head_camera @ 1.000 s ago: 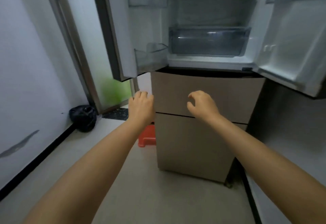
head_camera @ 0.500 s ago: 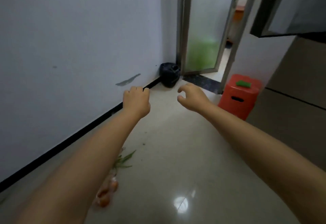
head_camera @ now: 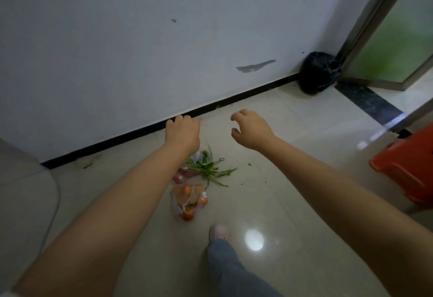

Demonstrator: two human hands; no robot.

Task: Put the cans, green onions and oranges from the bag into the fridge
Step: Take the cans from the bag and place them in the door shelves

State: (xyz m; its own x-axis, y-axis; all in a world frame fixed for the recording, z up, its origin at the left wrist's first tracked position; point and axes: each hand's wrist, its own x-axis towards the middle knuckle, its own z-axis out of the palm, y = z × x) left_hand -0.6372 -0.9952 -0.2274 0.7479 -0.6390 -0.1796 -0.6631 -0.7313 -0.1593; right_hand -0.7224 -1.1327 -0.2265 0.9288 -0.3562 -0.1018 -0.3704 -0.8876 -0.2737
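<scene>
My left hand (head_camera: pixel 184 132) loosely curled and empty, my right hand (head_camera: pixel 251 130) spread open and empty, both above the pale tiled floor (head_camera: pixel 293 179), clear plastic bag of oranges (head_camera: pixel 188 199) below them, loose green onions (head_camera: pixel 209 168) just beyond, fridge out of sight.

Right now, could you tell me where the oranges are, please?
In the head view the oranges lie in a clear bag on the floor, low and centre, just below the green onions and ahead of the person's shoe.
</scene>
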